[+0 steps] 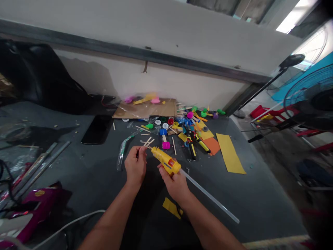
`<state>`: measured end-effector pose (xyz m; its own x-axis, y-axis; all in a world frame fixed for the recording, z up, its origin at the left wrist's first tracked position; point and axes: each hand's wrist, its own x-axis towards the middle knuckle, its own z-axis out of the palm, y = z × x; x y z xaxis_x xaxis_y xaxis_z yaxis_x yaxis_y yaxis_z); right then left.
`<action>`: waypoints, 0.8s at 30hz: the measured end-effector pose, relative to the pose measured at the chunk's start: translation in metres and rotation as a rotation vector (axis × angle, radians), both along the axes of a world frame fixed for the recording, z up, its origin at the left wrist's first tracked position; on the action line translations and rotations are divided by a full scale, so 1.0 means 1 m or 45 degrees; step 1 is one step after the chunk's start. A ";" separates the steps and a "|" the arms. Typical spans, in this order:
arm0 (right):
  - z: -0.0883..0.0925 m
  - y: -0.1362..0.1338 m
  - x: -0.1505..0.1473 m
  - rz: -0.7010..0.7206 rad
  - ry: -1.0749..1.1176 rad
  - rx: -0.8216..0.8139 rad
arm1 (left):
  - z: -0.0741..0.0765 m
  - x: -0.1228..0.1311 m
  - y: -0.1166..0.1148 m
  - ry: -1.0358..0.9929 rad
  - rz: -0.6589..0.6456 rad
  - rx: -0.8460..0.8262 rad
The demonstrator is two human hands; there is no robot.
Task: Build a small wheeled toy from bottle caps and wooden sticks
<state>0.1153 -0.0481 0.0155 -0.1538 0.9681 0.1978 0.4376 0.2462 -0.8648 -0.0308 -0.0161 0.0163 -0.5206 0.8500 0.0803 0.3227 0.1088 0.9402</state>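
Observation:
In the head view, my right hand [175,183] is wrapped round a yellow hot glue gun [165,160]. A long translucent glue stick [210,196] juts out of its back end toward the lower right. The gun's nozzle points up and left, close to the fingertips of my left hand [136,164]. That hand is pinched on thin wooden sticks [148,142], whose ends show beyond the fingers near the nozzle. Just right of them on the table are a magenta cap [165,145] and a blue cap [163,132].
Yellow-handled pliers [191,147] lie right of the loose caps. Yellow paper [230,152] is farther right, a black phone [97,129] to the left. Cardboard [145,108] lies by the wall. A magenta tool [36,208] and white cable [75,218] occupy the lower left.

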 end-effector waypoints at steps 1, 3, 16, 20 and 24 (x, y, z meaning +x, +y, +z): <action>0.000 0.000 0.000 -0.004 -0.054 0.042 | 0.000 0.001 0.000 -0.011 -0.006 0.005; -0.001 0.001 0.000 -0.022 -0.136 0.092 | -0.001 0.002 0.001 -0.027 -0.023 0.012; -0.006 0.001 -0.001 -0.061 -0.296 0.204 | -0.004 0.002 0.000 -0.013 -0.038 0.016; -0.007 0.002 -0.001 -0.061 -0.319 0.214 | -0.005 0.002 0.001 0.008 -0.041 0.020; -0.008 0.002 -0.002 -0.067 -0.307 0.215 | -0.004 0.002 0.001 0.003 -0.025 0.019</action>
